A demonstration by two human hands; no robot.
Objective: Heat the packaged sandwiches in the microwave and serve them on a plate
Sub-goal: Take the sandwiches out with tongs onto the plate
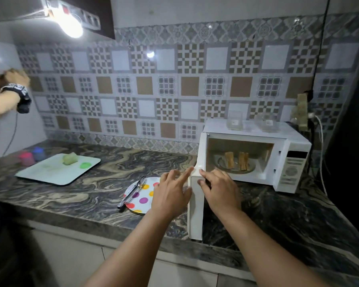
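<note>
On a swirled dark marble countertop point(95, 195) under patterned wall tiles point(174, 83), left hand point(171, 196) flat and right hand point(221, 191) curled grip the white microwave's open door point(196, 204); toasted sandwiches point(237, 160) stand inside, polka-dot plate point(142, 200) just left.

Dark marbled stone counter point(116, 162). On it: white microwave point(292, 162) at right, door open; polka-dot plate point(142, 200) just left of it; pale tray point(56, 172) far left; pink cup point(27, 158) and blue cup point(38, 153) behind tray.
</note>
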